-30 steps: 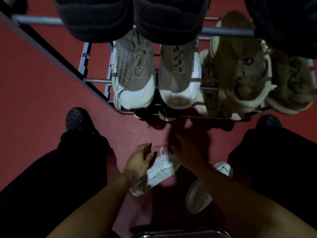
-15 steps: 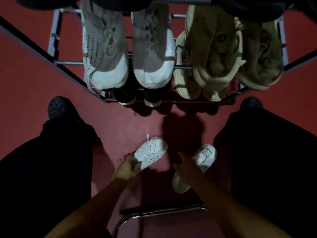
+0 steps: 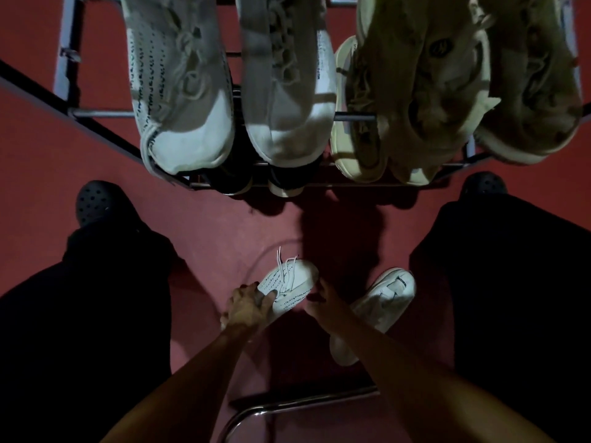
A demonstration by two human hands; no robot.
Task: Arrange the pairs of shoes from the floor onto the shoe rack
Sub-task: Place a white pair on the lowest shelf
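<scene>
Two small white sneakers lie on the red floor between my legs. My left hand (image 3: 248, 306) grips the heel end of the left sneaker (image 3: 289, 287), whose loose laces stick up. My right hand (image 3: 323, 300) touches that sneaker's right side with curled fingers; how firmly it holds is unclear. The second white sneaker (image 3: 380, 310) lies to the right, partly under my right forearm. The metal shoe rack (image 3: 105, 114) stands ahead, with white knit sneakers (image 3: 182, 91) and beige sneakers (image 3: 425, 91) on the shelf and darker shoes below.
My black clogs (image 3: 96, 199) and dark trouser legs flank the floor space on both sides. A chrome tube frame (image 3: 281, 407) curves along the floor just behind my hands. A dark floor line (image 3: 38, 87) runs diagonally at the left.
The view has dropped and moved closer to the floor. My right hand has shifted left from the second sneaker onto the side of the left sneaker. My left hand keeps its grip.
</scene>
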